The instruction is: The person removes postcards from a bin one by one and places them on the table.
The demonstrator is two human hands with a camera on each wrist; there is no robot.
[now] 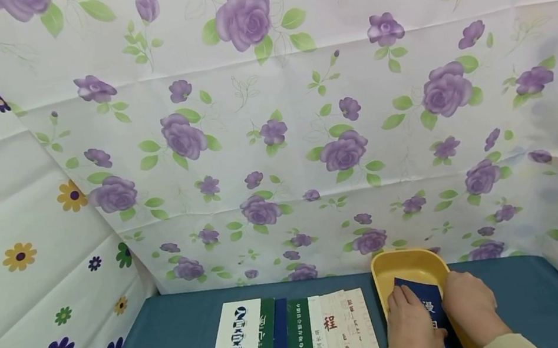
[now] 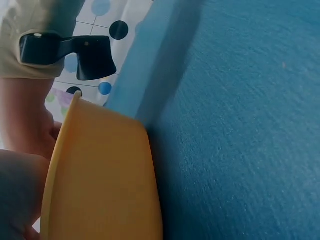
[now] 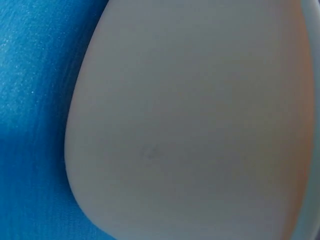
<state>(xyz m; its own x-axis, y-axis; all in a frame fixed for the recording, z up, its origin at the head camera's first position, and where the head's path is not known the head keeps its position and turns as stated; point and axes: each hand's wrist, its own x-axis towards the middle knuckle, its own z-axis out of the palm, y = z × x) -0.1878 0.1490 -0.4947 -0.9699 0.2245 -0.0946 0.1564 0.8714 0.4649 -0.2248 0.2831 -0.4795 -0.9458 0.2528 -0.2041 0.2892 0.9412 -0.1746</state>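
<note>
A dark blue booklet (image 1: 429, 297) with white lettering lies in a yellow tray (image 1: 408, 255) at the right of the table. Across the booklet's left part rests my left hand (image 1: 411, 325), its fingers pointing away from me and its thumb on the cover. My right hand (image 1: 470, 303) is curled over the tray's right rim; its fingertips are hidden. From the left wrist, the tray's outer side (image 2: 107, 170) fills the lower left, with part of the right hand (image 2: 25, 120) beyond the rim. A blurred, skin-coloured surface fills most of the right wrist view.
Left of the tray, a row of overlapping booklets and cards lies on the blue table (image 1: 173, 337): a white one (image 1: 234, 333), green ones (image 1: 298, 326) and several cream ones (image 1: 361, 323). Flowered cloth (image 1: 263, 140) hangs behind and at both sides.
</note>
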